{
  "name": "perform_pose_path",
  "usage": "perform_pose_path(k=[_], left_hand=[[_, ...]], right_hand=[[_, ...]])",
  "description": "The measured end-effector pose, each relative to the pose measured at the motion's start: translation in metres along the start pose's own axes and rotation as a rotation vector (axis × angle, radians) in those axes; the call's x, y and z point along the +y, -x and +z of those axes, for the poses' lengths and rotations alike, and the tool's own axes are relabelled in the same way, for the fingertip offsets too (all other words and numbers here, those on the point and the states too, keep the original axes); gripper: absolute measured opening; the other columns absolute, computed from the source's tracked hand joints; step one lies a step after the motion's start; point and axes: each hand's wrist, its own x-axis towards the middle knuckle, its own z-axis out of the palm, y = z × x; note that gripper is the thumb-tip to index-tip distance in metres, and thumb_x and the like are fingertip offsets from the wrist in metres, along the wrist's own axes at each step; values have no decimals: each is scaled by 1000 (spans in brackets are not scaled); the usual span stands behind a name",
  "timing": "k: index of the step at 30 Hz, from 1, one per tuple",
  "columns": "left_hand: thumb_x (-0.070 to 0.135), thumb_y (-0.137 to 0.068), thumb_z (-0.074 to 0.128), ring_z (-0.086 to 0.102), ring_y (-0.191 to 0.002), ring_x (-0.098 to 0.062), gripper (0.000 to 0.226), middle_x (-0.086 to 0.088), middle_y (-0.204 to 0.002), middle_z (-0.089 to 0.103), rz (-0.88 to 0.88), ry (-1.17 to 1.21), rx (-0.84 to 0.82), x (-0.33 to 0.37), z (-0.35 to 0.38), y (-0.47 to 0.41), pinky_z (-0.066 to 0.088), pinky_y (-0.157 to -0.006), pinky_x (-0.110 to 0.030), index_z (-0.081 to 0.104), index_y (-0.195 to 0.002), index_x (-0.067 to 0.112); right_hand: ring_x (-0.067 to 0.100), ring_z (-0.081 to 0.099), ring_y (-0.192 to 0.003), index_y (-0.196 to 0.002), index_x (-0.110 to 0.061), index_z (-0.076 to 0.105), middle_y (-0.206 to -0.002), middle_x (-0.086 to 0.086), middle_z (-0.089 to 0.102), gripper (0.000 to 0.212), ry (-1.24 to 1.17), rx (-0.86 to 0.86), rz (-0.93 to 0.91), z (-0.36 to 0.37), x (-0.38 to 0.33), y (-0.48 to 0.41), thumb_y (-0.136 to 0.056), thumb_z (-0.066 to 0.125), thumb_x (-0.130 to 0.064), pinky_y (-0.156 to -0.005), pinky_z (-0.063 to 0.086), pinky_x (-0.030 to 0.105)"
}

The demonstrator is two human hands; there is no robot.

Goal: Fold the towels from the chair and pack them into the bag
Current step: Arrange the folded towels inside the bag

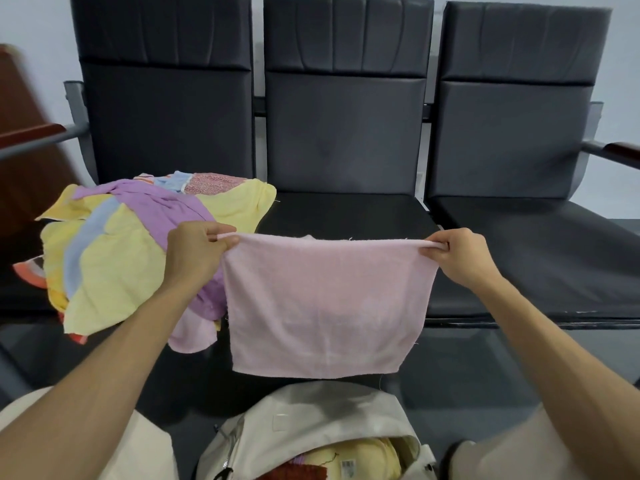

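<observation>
Currently, I am holding the pink towel [322,306] spread out in the air, in front of the front edge of the bench [346,213], level with its middle seat. My left hand [194,247] is pinching the towel's upper left corner between thumb and curled fingers. My right hand [457,254] is gripping the upper right corner in the same way. The top edge is pulling taut between both hands, and the cloth is hanging flat below it.

The lower edge is hanging just above the open off-white bag [311,410], which is sitting on the dark floor [467,368] between my knees. A folded yellow towel [360,457] and a red cloth [298,474] are lying inside it.

The pile of unfolded towels [114,258], yellow, purple, blue and patterned, is lying on the left seat and spilling over the bench's front edge.

The bench is carrying three dark padded seats with tall backrests [346,126] and is standing against a pale wall [34,22]. A wood-capped armrest is projecting at its left end [31,131] and another at its right end [620,152]. A brown wooden panel [24,174] is showing beyond the left end.
</observation>
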Motion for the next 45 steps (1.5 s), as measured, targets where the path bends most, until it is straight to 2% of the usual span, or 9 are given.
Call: perform_pose_path(k=[5, 10, 13, 18, 24, 28, 33, 38, 45], left_hand=[[15, -91, 65, 58, -89, -21, 14, -7, -96, 68, -5, -14, -4, 2, 0, -1, 40, -78, -29, 71, -100, 6], [23, -100, 50, 49, -98, -19, 15, -5, -105, 56, -195, 232, -153, 6, 9, 0, 40, -82, -33, 55, -106, 10], [27, -101, 45, 54, -101, -25, 25, -12, -113, 58, -268, 220, -302, 3, 14, 1, 49, -85, -40, 54, -116, 9], [25, -101, 47, 58, -100, -23, 23, -10, -113, 61, -305, 276, -509, 12, 10, 10, 52, -80, -35, 58, -114, 8], [16, -100, 43, 64, -67, -8, 35, 2, -72, 68, -332, 823, -721, 35, -8, 21, 54, -59, -21, 72, -80, 16], [34, -92, 56, 64, -82, -12, 23, 0, -84, 67, -427, 1017, -707, 32, -13, 13, 54, -80, -30, 67, -98, 15], [23, -95, 58, 67, -89, -12, 29, -4, -107, 71, -476, 809, -394, 17, -4, -6, 55, -69, -23, 64, -119, 8], [17, -92, 63, 61, -91, -21, 16, -3, -96, 69, -53, 132, -78, 7, 3, -5, 48, -83, -33, 73, -104, 10], [25, -91, 66, 61, -92, -27, 26, -11, -96, 72, 147, -75, 79, 6, -5, -7, 43, -83, -34, 73, -105, 5]], right_hand=[[16, 47, -68, -56, -13, 54, -68, -5, 53, 38, -7, 106, -45, 0, 0, -1, -94, 60, -13, -55, 32, 8], [18, 37, -66, -77, 6, 49, -69, 3, 43, 37, -274, 8, 75, 4, -1, 0, -98, 48, -23, -59, 30, 32], [18, 46, -70, -83, 5, 57, -73, 5, 51, 35, -450, -87, 54, 2, -5, 0, -100, 49, -25, -67, 41, 34], [21, 53, -65, -95, 4, 64, -75, 6, 59, 29, -720, -425, 89, -8, -17, 7, -101, 48, -19, -52, 43, 23], [10, 62, -56, -74, -17, 71, -66, -2, 66, 37, -981, -449, 52, -24, -24, 10, -99, 45, -19, -51, 50, 19], [7, 56, -51, -59, -23, 68, -59, -8, 59, 55, -1133, -329, 78, -27, -27, 12, -103, 36, -11, -49, 47, 17], [14, 62, -79, -95, -11, 72, -90, 0, 69, 24, -856, 37, 283, -14, -20, 0, -100, 51, -21, -68, 51, 27], [16, 55, -85, -100, -10, 67, -89, 1, 64, 23, -353, 263, 152, -3, -13, -6, -97, 47, -19, -70, 43, 29], [30, 57, -78, -90, -5, 69, -80, 15, 65, 28, -165, 340, 24, -4, -8, -9, -97, 51, -26, -71, 46, 39]])
